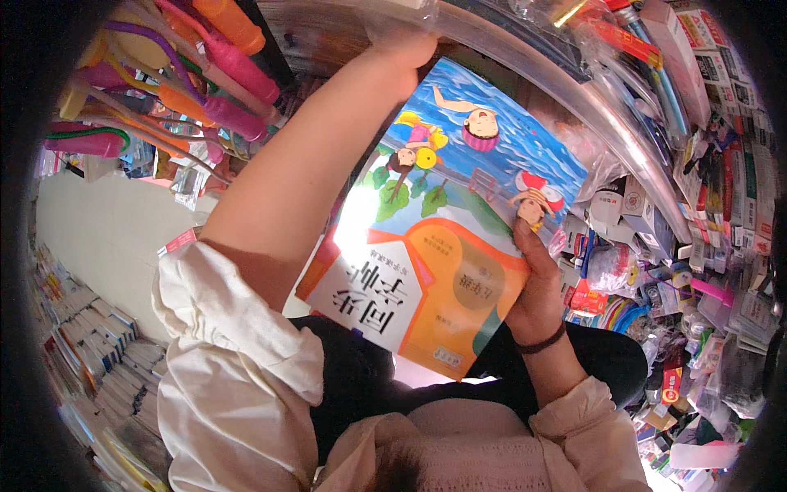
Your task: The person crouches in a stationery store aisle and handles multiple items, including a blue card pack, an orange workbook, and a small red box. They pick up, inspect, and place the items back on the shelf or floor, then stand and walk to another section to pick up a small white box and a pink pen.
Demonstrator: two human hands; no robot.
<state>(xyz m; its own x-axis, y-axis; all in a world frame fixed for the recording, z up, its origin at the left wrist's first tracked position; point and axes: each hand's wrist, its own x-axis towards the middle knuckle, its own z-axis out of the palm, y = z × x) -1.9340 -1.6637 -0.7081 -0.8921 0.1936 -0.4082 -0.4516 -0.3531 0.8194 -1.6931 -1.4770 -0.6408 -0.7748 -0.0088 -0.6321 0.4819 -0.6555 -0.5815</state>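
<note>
A softcover book point(452, 227) with a cartoon swimming scene and Chinese writing on its orange and white cover lies tilted above my lap. My right hand point(538, 289) grips its lower right edge, the thumb on the cover and the fingers behind it. My left arm stretches up past the book's left side. At the top, my left hand point(403, 31) is close to a clear plastic edge; its fingers are partly hidden and blurred, so whether it holds anything cannot be told.
Jump ropes with pink and orange handles point(237, 117) hang at upper left. Stacked books point(123, 363) stand on the floor at lower left. Packaged stationery point(615, 264) and small boxes crowd the right side, beside a curved clear plastic edge point(621, 117).
</note>
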